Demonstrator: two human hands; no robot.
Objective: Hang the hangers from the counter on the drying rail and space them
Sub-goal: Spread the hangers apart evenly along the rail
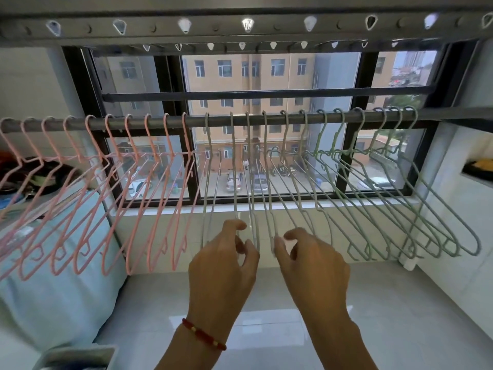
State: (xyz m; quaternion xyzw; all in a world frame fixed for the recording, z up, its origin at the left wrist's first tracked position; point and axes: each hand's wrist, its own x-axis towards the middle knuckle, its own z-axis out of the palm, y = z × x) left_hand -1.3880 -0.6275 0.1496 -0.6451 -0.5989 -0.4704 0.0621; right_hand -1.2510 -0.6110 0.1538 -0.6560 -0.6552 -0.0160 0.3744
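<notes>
A grey drying rail (218, 120) runs across the window. Several pink hangers (157, 209) hang on its left part, several white hangers (234, 182) in the middle and several green hangers (373, 209) on the right. My left hand (224, 263), with a red bead bracelet on the wrist, curls its fingers and thumb round the lower end of a white hanger. My right hand (309, 263) pinches the lower end of the neighbouring white hanger (273, 236). The pale counter (400, 303) lies below my hands with no hangers on it.
A higher grey rail with holes (213, 25) runs overhead. A light blue cushion (53, 289) leans at the left of the counter, with a white box (80, 356) in front of it. A tiled wall (466, 236) closes the right side.
</notes>
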